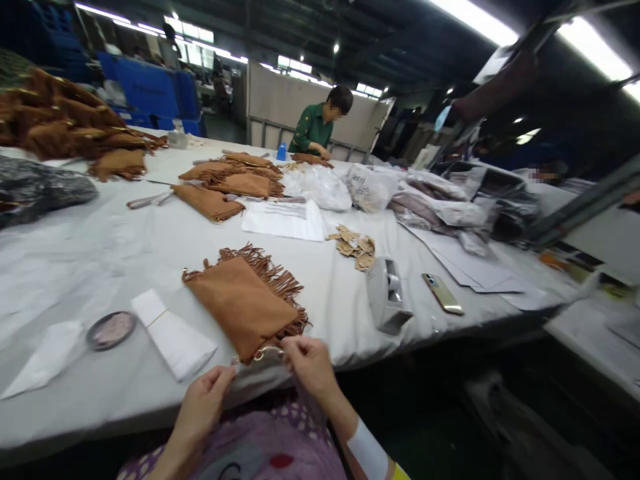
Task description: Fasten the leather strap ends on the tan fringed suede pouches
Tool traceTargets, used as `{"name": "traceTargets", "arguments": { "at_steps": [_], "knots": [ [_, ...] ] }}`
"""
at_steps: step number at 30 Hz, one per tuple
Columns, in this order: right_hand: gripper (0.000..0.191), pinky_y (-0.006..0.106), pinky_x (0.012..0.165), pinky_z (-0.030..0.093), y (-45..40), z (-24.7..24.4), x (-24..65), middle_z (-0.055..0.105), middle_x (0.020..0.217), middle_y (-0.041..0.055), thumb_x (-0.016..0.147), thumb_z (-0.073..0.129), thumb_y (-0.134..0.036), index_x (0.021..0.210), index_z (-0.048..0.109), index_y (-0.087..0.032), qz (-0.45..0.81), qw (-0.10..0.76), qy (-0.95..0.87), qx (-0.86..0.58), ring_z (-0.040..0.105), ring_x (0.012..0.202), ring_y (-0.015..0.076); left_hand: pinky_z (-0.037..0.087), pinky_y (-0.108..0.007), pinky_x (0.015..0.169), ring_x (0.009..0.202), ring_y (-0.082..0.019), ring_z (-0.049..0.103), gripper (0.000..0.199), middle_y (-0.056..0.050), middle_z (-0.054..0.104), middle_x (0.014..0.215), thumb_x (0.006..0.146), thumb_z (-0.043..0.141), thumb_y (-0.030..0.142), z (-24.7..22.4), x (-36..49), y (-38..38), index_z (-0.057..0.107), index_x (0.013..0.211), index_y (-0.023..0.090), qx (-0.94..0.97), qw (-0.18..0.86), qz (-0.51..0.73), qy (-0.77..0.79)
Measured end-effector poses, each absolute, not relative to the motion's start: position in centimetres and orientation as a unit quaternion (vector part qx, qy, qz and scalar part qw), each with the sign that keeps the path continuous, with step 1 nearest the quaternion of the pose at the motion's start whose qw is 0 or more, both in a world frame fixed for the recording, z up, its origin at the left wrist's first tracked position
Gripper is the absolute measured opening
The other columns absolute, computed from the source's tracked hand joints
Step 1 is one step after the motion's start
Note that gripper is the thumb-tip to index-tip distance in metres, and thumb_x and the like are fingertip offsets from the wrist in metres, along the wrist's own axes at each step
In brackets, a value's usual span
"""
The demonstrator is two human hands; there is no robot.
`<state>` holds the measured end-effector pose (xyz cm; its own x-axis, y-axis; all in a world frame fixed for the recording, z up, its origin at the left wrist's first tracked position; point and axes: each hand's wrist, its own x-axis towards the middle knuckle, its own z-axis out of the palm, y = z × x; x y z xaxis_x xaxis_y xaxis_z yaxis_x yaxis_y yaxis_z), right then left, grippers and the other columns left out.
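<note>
The single view looks from head height, facing forward and down across the table (340,320); the bag (240,303) is close, below and left of mid-view; the left hand (203,397) and right hand (313,367) enter nearer than the bag; well beyond it show a co-worker (313,127) and ceiling lights (475,21).

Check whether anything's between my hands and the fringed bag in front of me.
Nothing visible: the left hand and right hand are both at the bag's near corner. The white paper lies left of it, the dispenser right, neither between.
</note>
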<state>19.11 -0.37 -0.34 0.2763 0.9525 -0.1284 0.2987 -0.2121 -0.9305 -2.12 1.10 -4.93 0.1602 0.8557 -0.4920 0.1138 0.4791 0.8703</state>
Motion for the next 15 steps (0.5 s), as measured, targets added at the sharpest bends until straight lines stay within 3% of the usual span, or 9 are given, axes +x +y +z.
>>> {"name": "traceTargets", "arguments": {
  "at_steps": [2,4,6,8,11,15],
  "knots": [
    [0.038,0.028,0.064,0.045,-1.0,2.0,25.6,0.067,0.069,0.0081,0.08,0.05,-0.047,0.073,0.068,-0.014,0.099,0.498,-0.373,-0.777,0.059,0.067,0.0195,0.014,-0.022,0.037,0.034,-0.008,0.021,0.038,0.009,0.029,0.044,0.068,0.059,0.059,-5.9,-2.3,1.0,0.055,0.067,0.021,0.369,0.665,0.285,0.583],
    [0.046,0.032,0.078,0.044,-1.8,3.9,32.4,0.068,0.099,0.0162,0.082,0.044,-0.046,0.101,0.068,-0.011,-0.08,0.495,-0.271,-0.822,0.06,0.088,0.0249,0.011,-0.021,0.037,0.034,-0.006,0.017,0.039,0.011,0.025,0.045,0.065,0.062,0.059,-6.5,-2.4,0.8,0.052,0.068,0.021,0.332,0.694,0.282,0.574],
    [0.049,0.038,0.079,0.043,-2.2,4.5,38.1,0.068,0.098,0.0205,0.078,0.047,-0.047,0.1,0.069,-0.009,-0.07,0.394,-0.225,-0.889,0.059,0.09,0.0298,0.01,-0.019,0.037,0.034,-0.005,0.016,0.043,0.012,0.024,0.044,0.061,0.066,0.06,-6.8,-2.4,0.7,0.05,0.07,0.021,0.308,0.711,0.285,0.563],
    [0.042,0.039,0.076,0.043,-2.3,4.1,41.5,0.07,0.078,0.018,0.071,0.057,-0.047,0.081,0.073,-0.01,-0.02,0.375,-0.231,-0.898,0.06,0.081,0.0311,0.01,-0.018,0.036,0.034,-0.003,0.015,0.047,0.014,0.023,0.044,0.058,0.068,0.061,-6.9,-2.3,0.6,0.048,0.071,0.02,0.3,0.716,0.29,0.56],
    [0.035,0.036,0.07,0.044,-2.0,2.8,43.5,0.069,0.064,0.0121,0.063,0.063,-0.045,0.07,0.073,-0.012,0.019,0.396,-0.242,-0.885,0.061,0.072,0.0284,0.01,-0.017,0.036,0.034,-0.002,0.015,0.049,0.015,0.022,0.043,0.058,0.067,0.063,-6.8,-2.1,0.5,0.047,0.071,0.02,0.304,0.711,0.297,0.56],
    [0.042,0.034,0.067,0.047,-2.2,2.1,43.9,0.072,0.073,0.0126,0.063,0.062,-0.047,0.078,0.074,-0.009,0.026,0.453,-0.228,-0.862,0.063,0.075,0.0274,0.011,-0.016,0.036,0.036,-0.001,0.014,0.048,0.014,0.026,0.044,0.064,0.064,0.063,-6.4,-2.2,0.2,0.046,0.07,0.019,0.32,0.719,0.294,0.543]
  ]
}}
